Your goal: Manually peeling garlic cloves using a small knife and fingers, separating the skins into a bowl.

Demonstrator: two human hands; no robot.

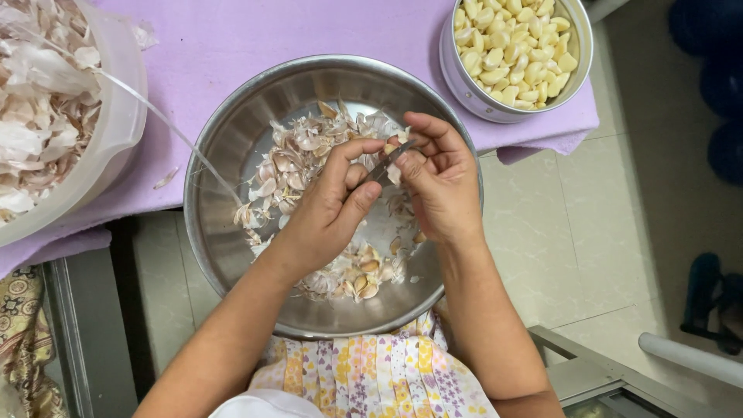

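Both hands work over a large steel bowl (232,139) that rests on my lap and holds several unpeeled garlic cloves and loose skins (298,159). My left hand (329,209) pinches a garlic clove (392,147) at the fingertips. My right hand (441,182) grips a small knife (383,168), its blade laid against the clove. The two hands touch at the fingertips above the bowl's middle.
A round metal tin (464,85) full of peeled pale-yellow cloves (515,46) sits at the upper right on a lilac cloth (255,35). A plastic tub (120,116) of papery skins stands at the upper left. Tiled floor lies to the right.
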